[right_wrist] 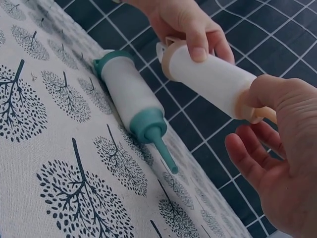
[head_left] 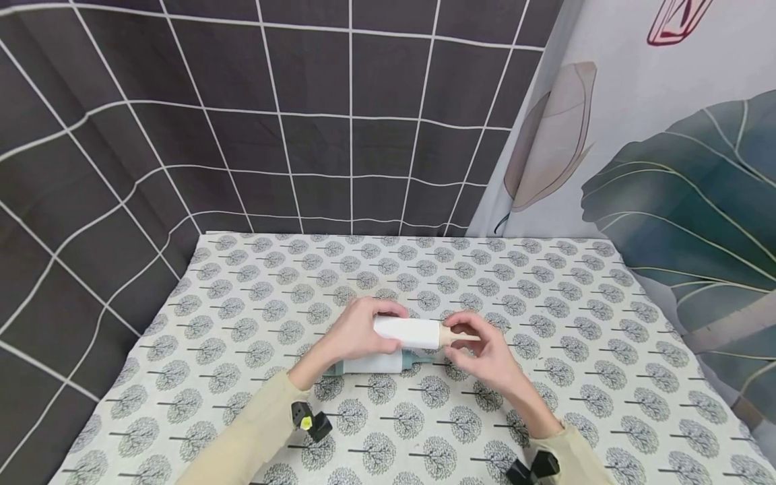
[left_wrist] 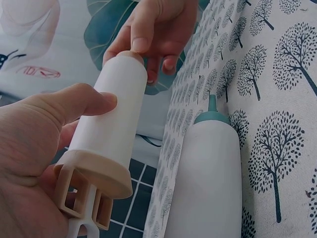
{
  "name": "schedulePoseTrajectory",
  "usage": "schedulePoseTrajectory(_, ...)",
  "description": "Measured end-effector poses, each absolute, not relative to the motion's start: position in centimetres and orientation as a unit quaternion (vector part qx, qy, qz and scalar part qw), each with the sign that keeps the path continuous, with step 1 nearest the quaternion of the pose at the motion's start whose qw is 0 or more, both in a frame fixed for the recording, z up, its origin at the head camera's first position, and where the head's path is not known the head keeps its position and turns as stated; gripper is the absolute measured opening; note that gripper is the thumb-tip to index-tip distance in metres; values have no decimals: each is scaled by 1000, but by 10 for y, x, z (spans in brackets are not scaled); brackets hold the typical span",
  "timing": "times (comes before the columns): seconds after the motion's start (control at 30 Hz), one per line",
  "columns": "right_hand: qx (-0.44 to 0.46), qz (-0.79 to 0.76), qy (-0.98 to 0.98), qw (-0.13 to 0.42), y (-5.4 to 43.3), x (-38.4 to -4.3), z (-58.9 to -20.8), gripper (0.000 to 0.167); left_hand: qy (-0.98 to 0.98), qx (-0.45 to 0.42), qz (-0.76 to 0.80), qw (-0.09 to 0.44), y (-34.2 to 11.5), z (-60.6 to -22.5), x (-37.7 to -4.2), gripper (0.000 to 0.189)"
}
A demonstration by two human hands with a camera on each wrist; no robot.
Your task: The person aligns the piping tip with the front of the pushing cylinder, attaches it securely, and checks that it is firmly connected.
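Note:
A white squeeze bottle (head_left: 409, 333) with a beige nozzle collar and a beige openwork base is held sideways above the table. My left hand (head_left: 362, 330) grips its body, thumb lying along the white wall. At the other end, my right hand (right_wrist: 287, 148) pinches the beige collar (right_wrist: 242, 105) with thumb and fingers; part of the nozzle is hidden behind that hand. Just below, a second squeeze bottle (right_wrist: 131, 89) lies on its side, white with a teal nozzle (right_wrist: 163, 151) and teal base. Neither hand visibly touches the teal one.
The table is covered by a white cloth (head_left: 376, 451) printed with dark trees. A dark curtain with a white grid (head_left: 309, 135) hangs behind and at the left. Along the right side hangs a leaf-patterned curtain (head_left: 697, 182).

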State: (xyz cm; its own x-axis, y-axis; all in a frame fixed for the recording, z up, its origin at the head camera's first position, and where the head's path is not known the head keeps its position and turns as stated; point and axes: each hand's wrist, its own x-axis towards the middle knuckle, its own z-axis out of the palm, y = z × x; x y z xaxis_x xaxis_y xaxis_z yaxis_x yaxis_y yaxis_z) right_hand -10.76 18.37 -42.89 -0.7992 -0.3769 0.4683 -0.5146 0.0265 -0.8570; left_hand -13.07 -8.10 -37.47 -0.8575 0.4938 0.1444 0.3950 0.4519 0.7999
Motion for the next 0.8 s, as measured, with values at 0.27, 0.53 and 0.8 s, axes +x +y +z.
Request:
schedulePoseTrajectory(0.27,288,617,-731,48,184,-106,-428,43,854,263,445,51,-81,-375,-131,48)
schedulePoseTrajectory(0.53,270,617,-738,49,184,-107,-428,42,853,266,446,49,-82,-376,-132,48)
schedulePoseTrajectory(0.8,255,619,-742,40,185,-107,-429,40,855,264,445,49,-82,-376,-132,48)
